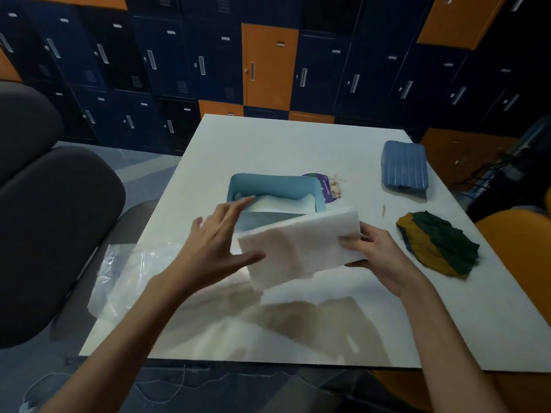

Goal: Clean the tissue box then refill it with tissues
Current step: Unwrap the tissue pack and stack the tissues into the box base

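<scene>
Plastic wrap [119,275]: an empty clear bag lies at the near left edge of the white table [447,323].
Right hand [384,257]: it pinches the right end of a thick white stack of tissues [301,245] and holds it up off the table.
Left hand [214,245]: it is open wide with the fingers spread, right by the left end of the stack. It looks blurry, so I cannot tell if it touches.
Tissue box [274,189]: the light blue box sits open in the middle of the table, just behind the stack. Some white tissue is already inside.
Cloth [438,245]: a yellow and green rag lies to the right, not in use.
Lid [404,166]: the blue lid lies far off at the back right.
How far along: cleaning looks done, I think. The stack is not yet in the box, and the lid is not yet on.
</scene>
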Demonstrator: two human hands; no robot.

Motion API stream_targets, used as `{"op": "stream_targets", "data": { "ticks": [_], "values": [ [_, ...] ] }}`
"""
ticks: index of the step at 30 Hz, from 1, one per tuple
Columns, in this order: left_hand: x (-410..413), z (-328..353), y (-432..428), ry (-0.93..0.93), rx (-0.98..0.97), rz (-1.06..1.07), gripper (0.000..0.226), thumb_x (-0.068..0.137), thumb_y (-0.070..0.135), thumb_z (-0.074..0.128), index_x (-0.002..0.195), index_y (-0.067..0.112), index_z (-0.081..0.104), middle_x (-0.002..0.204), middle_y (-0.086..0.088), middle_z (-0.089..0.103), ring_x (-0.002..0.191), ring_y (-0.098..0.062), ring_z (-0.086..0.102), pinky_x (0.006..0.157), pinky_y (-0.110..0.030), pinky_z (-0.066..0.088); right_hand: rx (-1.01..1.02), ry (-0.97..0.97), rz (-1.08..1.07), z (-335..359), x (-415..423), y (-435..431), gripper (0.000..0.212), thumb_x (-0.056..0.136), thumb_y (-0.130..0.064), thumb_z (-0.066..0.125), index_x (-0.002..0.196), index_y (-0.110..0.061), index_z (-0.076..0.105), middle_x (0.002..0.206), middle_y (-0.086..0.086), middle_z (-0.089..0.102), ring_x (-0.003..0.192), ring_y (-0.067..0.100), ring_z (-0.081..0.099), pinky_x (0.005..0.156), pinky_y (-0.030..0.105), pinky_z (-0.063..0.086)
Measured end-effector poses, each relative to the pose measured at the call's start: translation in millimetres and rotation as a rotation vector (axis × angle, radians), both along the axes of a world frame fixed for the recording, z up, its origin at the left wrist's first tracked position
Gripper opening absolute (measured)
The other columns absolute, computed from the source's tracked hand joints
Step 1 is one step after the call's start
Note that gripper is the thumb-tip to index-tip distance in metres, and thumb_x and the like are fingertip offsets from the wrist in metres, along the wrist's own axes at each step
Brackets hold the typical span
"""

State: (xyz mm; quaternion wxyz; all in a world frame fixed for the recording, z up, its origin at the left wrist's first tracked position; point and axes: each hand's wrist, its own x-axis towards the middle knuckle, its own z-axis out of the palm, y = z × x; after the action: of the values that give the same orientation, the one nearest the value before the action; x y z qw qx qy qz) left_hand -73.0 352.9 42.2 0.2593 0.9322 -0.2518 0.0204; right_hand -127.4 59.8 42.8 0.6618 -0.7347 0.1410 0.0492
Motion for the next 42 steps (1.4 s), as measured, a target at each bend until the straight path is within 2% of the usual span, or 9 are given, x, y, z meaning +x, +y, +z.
{"op": "stream_targets", "data": {
  "ticks": [4,8,14,19,24,29,36,40,42],
  "values": [
    [4,4,-44,0.198,-0.143,-0.149,0.08,0.074,0.048,0.079,0.141,0.038,0.036,0.136,0.008,0.045,0.119,-0.01,0.046,0.1,-0.029,0.042,0.037,-0.032,-0.044,0,-15,-20,0.031,0.088,-0.007,0.064,0.107,-0.031,0.065,0.109,0.003,0.069,0.105,0.023,0.062,0.083,0.039,0.057],
    [12,-14,-62,0.348,-0.269,-0.108,0.019,0.072,0.027,0.08,0.084,0.023,0.066,0.079,0.003,0.067,0.076,-0.016,0.06,0.065,-0.027,0.047,0.087,-0.072,-0.175,-5,-31,-40,0.029,0.086,0.001,0.062,0.1,-0.025,0.066,0.1,0.001,0.07,0.099,0.021,0.063,0.086,0.039,0.054],
    [-10,-42,-92,0.445,-0.829,-0.02,0.01,0.085,0.007,0.073,0.095,0.006,0.072,0.092,-0.014,0.074,0.082,-0.013,0.065,0.078,-0.036,0.054,-0.042,-0.128,-0.306,-29,-47,-49,0.031,0.081,0.007,0.067,0.089,-0.023,0.066,0.085,-0.004,0.068,0.081,0.012,0.062,0.071,0.025,0.051],
    [-20,-67,-100,0.354,-0.785,-0.024,0.018,0.085,0.007,0.072,0.102,0.012,0.067,0.096,-0.001,0.071,0.091,-0.013,0.067,0.078,-0.029,0.054,-0.133,-0.16,-0.303,-46,-53,-50,0.033,0.08,0.009,0.066,0.098,-0.018,0.069,0.096,-0.004,0.068,0.081,-0.004,0.061,0.067,0.013,0.05],
    [-17,-72,-105,0.302,-0.759,0.034,0.017,0.089,0.006,0.067,0.104,0.015,0.067,0.096,0.003,0.071,0.091,-0.014,0.066,0.077,-0.026,0.052,-0.18,-0.178,-0.327,-50,-45,-44,0.027,0.084,0.008,0.063,0.098,-0.015,0.063,0.092,-0.005,0.066,0.083,0.001,0.059,0.068,0.01,0.048],
    [-12,-62,-104,0.298,-0.798,0.045,0.018,0.09,0.007,0.066,0.105,0.016,0.069,0.096,0.003,0.073,0.091,-0.014,0.068,0.08,-0.027,0.055,-0.146,-0.221,-0.391,-41,-39,-43,0.033,0.086,0.004,0.064,0.092,-0.028,0.059,0.089,-0.012,0.065,0.082,-0.001,0.061,0.07,0.016,0.049],
    [-9,-70,-99,0.316,-0.494,0.121,0.018,0.087,0.016,0.069,0.105,0.011,0.069,0.095,0.002,0.073,0.086,-0.013,0.067,0.077,-0.03,0.054,-0.235,-0.085,-0.306,-56,-47,-50,0.029,0.087,-0.002,0.066,0.108,-0.021,0.063,0.097,-0.003,0.069,0.092,0.003,0.063,0.08,0.023,0.048],
    [-5,-58,-91,0.326,-0.473,0.102,0.013,0.088,0.018,0.07,0.099,0.01,0.069,0.092,0.0,0.072,0.08,-0.009,0.066,0.065,-0.01,0.048,-0.238,-0.101,-0.305,-45,-45,-50,0.021,0.088,-0.003,0.064,0.103,-0.017,0.065,0.096,-0.004,0.07,0.089,0.009,0.064,0.074,0.022,0.05],
    [-2,-41,-86,0.346,-0.536,0.123,0.011,0.086,0.018,0.073,0.094,0.011,0.069,0.084,0.001,0.071,0.07,-0.008,0.065,0.06,-0.011,0.048,-0.223,-0.122,-0.314,-31,-40,-50,0.018,0.087,-0.006,0.066,0.097,-0.021,0.067,0.094,-0.001,0.072,0.088,0.018,0.066,0.075,0.029,0.052]
  ]
}}
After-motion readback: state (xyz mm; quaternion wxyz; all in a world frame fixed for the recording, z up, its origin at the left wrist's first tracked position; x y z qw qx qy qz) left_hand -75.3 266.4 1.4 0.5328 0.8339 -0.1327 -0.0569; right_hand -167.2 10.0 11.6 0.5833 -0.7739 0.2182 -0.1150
